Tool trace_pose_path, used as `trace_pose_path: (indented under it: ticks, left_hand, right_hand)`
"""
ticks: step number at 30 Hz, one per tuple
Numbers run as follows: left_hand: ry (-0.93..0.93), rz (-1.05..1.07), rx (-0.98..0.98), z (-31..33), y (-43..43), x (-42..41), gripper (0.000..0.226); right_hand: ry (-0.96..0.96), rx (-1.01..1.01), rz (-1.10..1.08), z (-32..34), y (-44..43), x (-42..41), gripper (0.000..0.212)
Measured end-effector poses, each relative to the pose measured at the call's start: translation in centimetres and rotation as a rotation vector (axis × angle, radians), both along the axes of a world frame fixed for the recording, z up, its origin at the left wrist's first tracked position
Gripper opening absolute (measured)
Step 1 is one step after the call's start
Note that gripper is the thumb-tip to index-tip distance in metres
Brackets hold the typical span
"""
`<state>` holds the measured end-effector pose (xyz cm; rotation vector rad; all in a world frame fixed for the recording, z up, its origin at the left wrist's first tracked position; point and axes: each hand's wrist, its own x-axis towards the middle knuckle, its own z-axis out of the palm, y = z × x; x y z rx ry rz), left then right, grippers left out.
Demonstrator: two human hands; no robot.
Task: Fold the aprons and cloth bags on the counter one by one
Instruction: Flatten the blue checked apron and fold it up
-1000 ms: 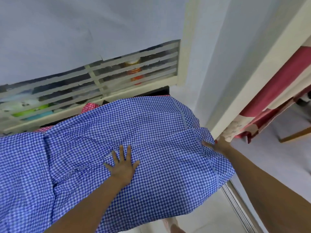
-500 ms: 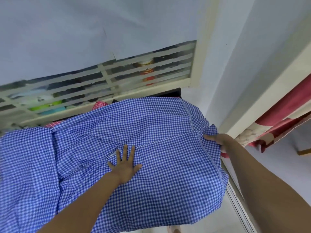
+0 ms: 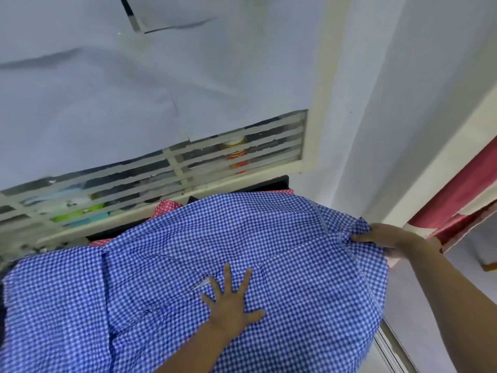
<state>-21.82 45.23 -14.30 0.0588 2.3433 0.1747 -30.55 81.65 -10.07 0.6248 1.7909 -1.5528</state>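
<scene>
Blue check apron (image 3: 269,251) spread over surface, hiding it; red dotted cloth (image 3: 165,207) peeks out behind, mostly covered. L hand (image 3: 231,305) flat mid-apron, fingers apart; R hand (image 3: 384,236) fingers clamped on apron's right edge. Behind: window grille (image 3: 174,168); at right, red curtain (image 3: 457,192)

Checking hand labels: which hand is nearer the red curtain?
Right. The right hand grips the blue gingham apron beside the red curtain; the left hand presses flat mid-apron.
</scene>
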Motion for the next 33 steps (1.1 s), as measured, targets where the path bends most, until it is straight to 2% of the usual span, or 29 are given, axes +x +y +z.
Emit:
trace_pose_path:
  ticks: [1, 3, 4, 7, 10, 13, 16, 19, 21, 23, 25, 26, 28, 30, 32, 33]
  left_hand:
    - [0.014, -0.009, -0.011, 0.1, 0.7, -0.2, 0.098]
    - [0.02, -0.045, -0.017, 0.3, 2.2, -0.5, 0.094]
    - [0.012, -0.057, -0.012, 0.3, 3.0, -0.7, 0.092]
    - [-0.027, -0.064, -0.035, 0.6, 4.9, -1.5, 0.087]
    - [-0.064, -0.037, -0.116, 0.5, 5.6, -1.8, 0.088]
    - [-0.059, -0.066, -0.227, 0.3, 5.6, -1.9, 0.089]
    - [0.007, -0.126, -0.278, 0.2, 5.5, -1.7, 0.091]
    - [0.101, -0.232, -0.373, 0.5, 5.6, -1.4, 0.091]
    - [0.169, -0.298, -0.388, 0.6, 5.5, -1.3, 0.091]
    - [0.203, -0.346, -0.232, 0.4, 5.2, -1.4, 0.088]
    - [0.215, -0.372, 0.035, 0.0, 4.8, -1.8, 0.086]
    - [0.212, -0.398, 0.157, -0.2, 4.7, -2.0, 0.085]
    - [0.164, -0.444, 0.305, -0.6, 4.9, -2.3, 0.084]
    - [0.079, -0.424, 0.345, -1.1, 5.4, -2.5, 0.085]
    - [-0.022, -0.297, 0.39, -0.8, 6.5, -2.8, 0.086]
    - [-0.085, -0.185, 0.454, 0.1, 7.2, -3.0, 0.088]
  right_hand:
    - [0.044, 0.062, 0.014, 0.6, 0.0, 0.0, 0.069]
    - [0.192, 0.179, -0.048, 2.1, -0.4, 0.0, 0.028]
    - [0.255, 0.224, -0.1, 2.7, -0.4, -0.1, 0.018]
    - [0.311, 0.296, -0.174, 4.1, 0.0, 0.2, 0.021]
    - [0.122, 0.323, -0.063, 4.6, -0.7, 1.5, 0.034]
    - [-0.063, 0.285, -0.106, 3.4, -1.8, 3.2, 0.055]
    - [-0.123, 0.305, -0.114, 0.9, -2.6, 4.3, 0.051]
    - [-0.025, 0.435, -0.189, -1.3, -3.5, 5.1, 0.035]
    - [0.05, 0.4, -0.309, -2.0, -3.7, 5.2, 0.043]
    - [0.103, 0.338, -0.377, -2.0, -3.8, 5.1, 0.058]
    - [0.087, 0.304, -0.273, -1.9, -3.6, 5.0, 0.079]
    - [0.054, 0.302, -0.203, -1.4, -3.6, 5.1, 0.081]
    - [0.03, 0.3, -0.101, 0.1, -4.0, 5.2, 0.057]
    - [0.129, 0.341, -0.107, 0.5, -4.6, 4.9, 0.031]
    - [0.312, 0.383, -0.147, 1.3, -6.0, 4.8, 0.029]
    - [0.414, 0.478, -0.083, 2.0, -7.2, 4.9, 0.033]
